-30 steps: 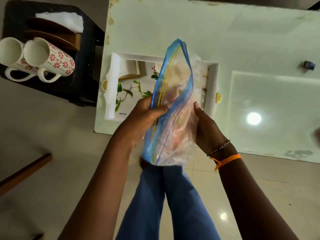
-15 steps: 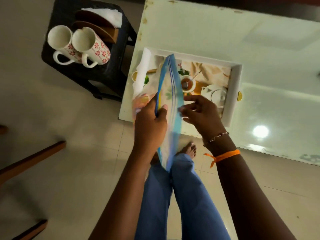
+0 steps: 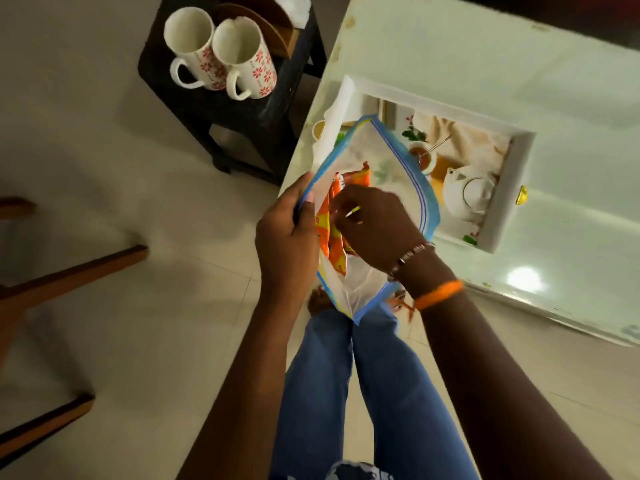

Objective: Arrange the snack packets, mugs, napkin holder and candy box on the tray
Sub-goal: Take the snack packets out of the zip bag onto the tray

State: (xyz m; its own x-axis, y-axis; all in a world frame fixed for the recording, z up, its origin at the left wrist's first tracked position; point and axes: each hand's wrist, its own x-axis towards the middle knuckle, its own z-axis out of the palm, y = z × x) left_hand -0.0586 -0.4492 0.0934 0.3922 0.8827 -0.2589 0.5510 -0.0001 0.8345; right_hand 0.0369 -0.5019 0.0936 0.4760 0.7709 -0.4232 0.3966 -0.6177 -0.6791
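Clear plastic, edged in blue, formed the zip bag [image 3: 391, 168] held over the near corner of the tray [image 3: 512, 188]. The left hand [image 3: 287, 244] pinched the bag's rim at its 9 o'clock side, apparently to keep the mouth spread so the other hand could enter. The right hand [image 3: 377, 226] was inside the opening, fingers curled around the orange snack packets [image 3: 334, 233]; the closure looked like a narrow pinch on one packet, though whether the packet was fully gripped could not be told. The packets stood upright in the bag, not yet on the tray.

The tray lay on the pale table [image 3: 519, 71] at about 1 o'clock from the hands, its printed floor bare of task items; a white sheet [image 3: 337, 112] lay draped over its left rim. At 11 o'clock, well apart from the tray, a dark stool [image 3: 242, 109] carried two floral mugs [image 3: 239, 60], touching side by side with handles toward the viewer, and behind them the wooden napkin holder [image 3: 266, 26] with a white napkin showing. No candy box was visible.

The task appeared to be at its first step. The bag itself hung between the hands and the tray and covered part of its near end, so it would probably need to be moved aside before packets could be laid flat. The gap between stool and table would have to be crossed for the mugs.
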